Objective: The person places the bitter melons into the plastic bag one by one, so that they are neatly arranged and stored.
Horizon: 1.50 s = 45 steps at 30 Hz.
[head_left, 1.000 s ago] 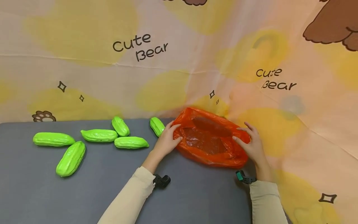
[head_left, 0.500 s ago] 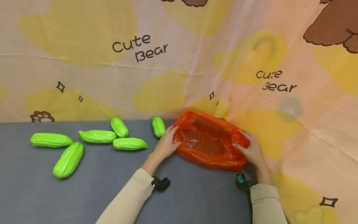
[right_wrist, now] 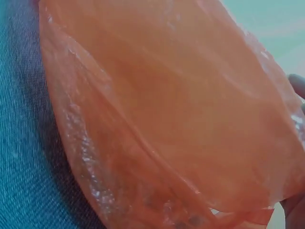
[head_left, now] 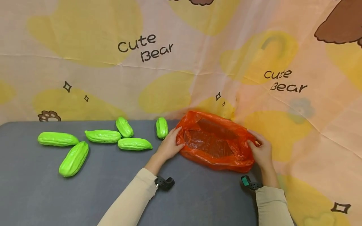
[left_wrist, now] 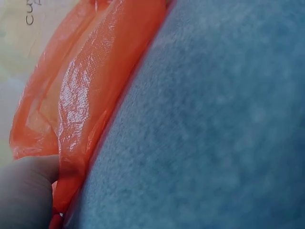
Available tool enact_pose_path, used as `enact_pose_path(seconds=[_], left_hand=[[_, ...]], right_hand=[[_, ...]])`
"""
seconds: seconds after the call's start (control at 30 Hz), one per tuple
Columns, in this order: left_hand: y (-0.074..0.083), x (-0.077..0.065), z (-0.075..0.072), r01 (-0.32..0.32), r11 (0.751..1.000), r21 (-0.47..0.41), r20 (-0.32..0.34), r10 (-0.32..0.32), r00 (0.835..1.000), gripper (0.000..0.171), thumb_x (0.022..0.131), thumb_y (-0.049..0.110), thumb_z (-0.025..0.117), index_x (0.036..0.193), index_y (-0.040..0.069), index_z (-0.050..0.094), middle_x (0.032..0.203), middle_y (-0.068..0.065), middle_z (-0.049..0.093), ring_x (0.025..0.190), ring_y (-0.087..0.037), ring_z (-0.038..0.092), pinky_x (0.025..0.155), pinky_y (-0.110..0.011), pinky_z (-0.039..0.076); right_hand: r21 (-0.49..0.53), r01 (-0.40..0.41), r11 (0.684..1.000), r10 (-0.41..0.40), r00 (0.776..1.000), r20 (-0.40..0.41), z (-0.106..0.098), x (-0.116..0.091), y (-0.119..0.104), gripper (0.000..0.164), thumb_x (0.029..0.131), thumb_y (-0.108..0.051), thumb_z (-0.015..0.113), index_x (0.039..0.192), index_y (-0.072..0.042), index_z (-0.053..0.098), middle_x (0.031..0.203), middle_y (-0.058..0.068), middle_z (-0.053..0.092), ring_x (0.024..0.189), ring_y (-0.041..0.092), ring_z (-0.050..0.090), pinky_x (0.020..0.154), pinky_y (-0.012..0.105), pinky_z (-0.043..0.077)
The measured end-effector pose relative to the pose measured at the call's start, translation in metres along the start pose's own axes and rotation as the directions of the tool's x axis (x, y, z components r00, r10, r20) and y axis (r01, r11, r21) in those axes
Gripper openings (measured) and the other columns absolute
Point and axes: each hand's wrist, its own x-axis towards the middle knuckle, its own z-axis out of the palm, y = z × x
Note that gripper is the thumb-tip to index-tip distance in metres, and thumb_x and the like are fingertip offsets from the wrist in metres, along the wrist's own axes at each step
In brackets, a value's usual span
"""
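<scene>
Near the back right corner of the tabletop (head_left: 70, 201): translucent red-orange plastic bag (head_left: 213, 138), mouth open, long axis slanting from back left to front right.
Bright green, ridged, oblong gourd (head_left: 162, 128): just beside the left hand (head_left: 169, 145), long axis front to back.
Left hand: nearer that gourd; thumb and fingers grip the bag's left rim.
Right hand (head_left: 262, 152): thumb and fingers pinch its right rim.

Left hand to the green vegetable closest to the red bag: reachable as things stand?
Probably yes, if it frees up: the left hand is close beside that green vegetable, nothing visibly blocking, but its fingers hold the red bag.
</scene>
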Motion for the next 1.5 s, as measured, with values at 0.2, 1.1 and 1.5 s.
enact_pose_path(seconds=[0.2, 1.1, 1.5], left_hand=[[-0.006, -0.001, -0.002, 0.02, 1.0, 0.016, -0.013, -0.02, 1.0, 0.077, 0.09, 0.016, 0.075, 0.157, 0.009, 0.036, 0.158, -0.022, 0.039, 0.144, -0.037, 0.045, 0.117, -0.051, 0.039], [0.011, -0.001, -0.032, 0.035, 0.999, 0.003, -0.044, -0.035, 0.998, 0.062, 0.097, 0.038, 0.065, 0.151, 0.014, 0.047, 0.167, -0.019, 0.025, 0.152, -0.038, 0.033, 0.117, -0.057, 0.037], [-0.005, 0.014, -0.06, 0.113, 0.993, 0.014, -0.381, -0.099, 0.919, 0.047, 0.092, 0.019, 0.07, 0.137, 0.007, 0.061, 0.146, -0.016, 0.054, 0.134, -0.04, 0.05, 0.114, -0.051, 0.041]], right_hand=[[-0.021, -0.029, 0.999, 0.03, 0.997, 0.064, -0.001, -0.003, -0.01, 0.026, 0.092, 0.002, 0.068, 0.118, 0.006, 0.072, 0.128, 0.002, 0.067, 0.116, -0.002, 0.055, 0.08, 0.003, 0.047], [-0.14, -0.024, 0.99, 0.083, 0.898, 0.433, -0.025, 0.0, -0.008, 0.096, 0.088, -0.016, 0.079, 0.163, -0.027, 0.021, 0.165, 0.023, 0.025, 0.142, 0.05, 0.035, 0.085, -0.002, 0.037], [-0.127, -0.025, 0.992, 0.077, 0.9, 0.43, -0.016, -0.001, -0.015, 0.096, 0.088, -0.018, 0.079, 0.163, -0.026, 0.02, 0.166, 0.022, 0.024, 0.144, 0.05, 0.035, 0.087, -0.002, 0.037]])
